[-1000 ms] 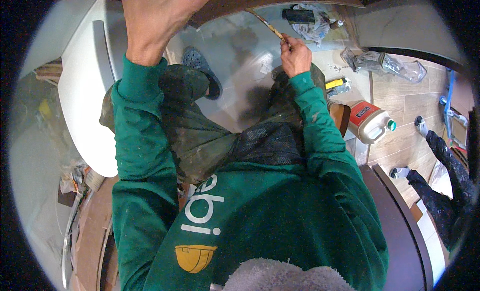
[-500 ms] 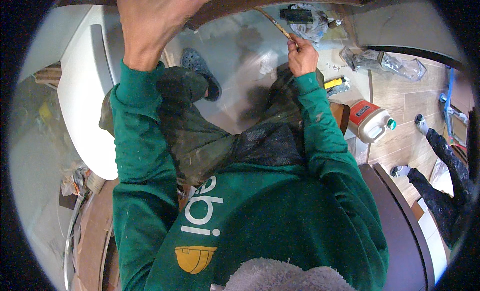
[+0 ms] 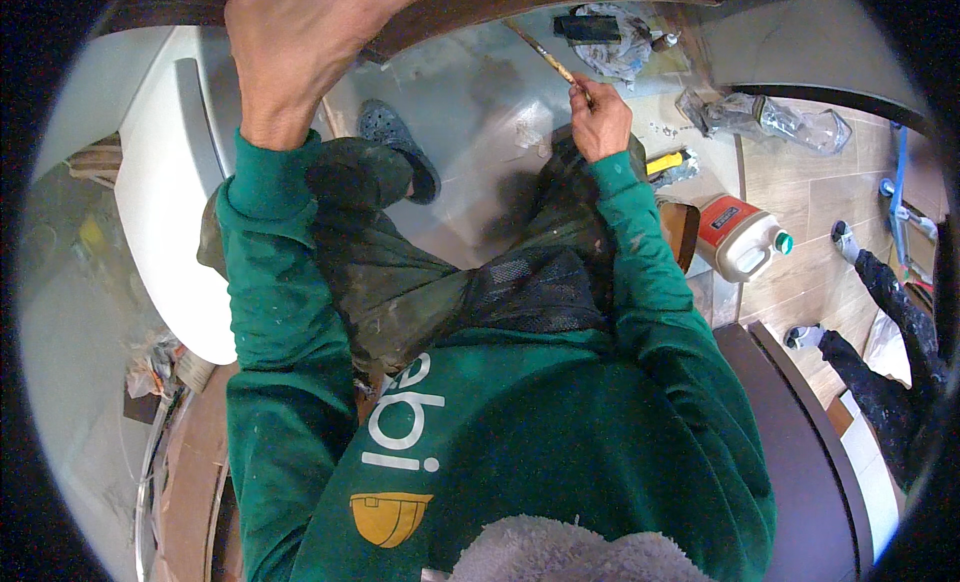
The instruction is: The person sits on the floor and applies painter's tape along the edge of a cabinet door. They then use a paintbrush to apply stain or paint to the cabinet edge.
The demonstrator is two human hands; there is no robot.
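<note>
At the upper left my left hand [image 3: 290, 57] lies against a dark brown panel [image 3: 560, 4], its thumb stretched out to the right along it. The other fingers are mostly cut off by the top of the picture. My right hand [image 3: 600, 122] is closed around the handle of a thin paintbrush [image 3: 545, 54], stained and light brown. The brush slants up and left, its far end at the panel's lower edge, where I cannot make out the tip.
A white rounded basin-like fixture [image 3: 165, 212] stands at my left. To the right are a yellow-handled tool [image 3: 664, 164], an open brown container [image 3: 679, 232] and a jug with a green cap [image 3: 742, 240]. Clear plastic packaging [image 3: 790, 125] lies beyond. Another person's legs [image 3: 880, 382] are at far right.
My right hand and the paintbrush have shifted slightly left and down. My left hand has moved a little left and down, staying at the panel. The other person's legs have shifted slightly.
</note>
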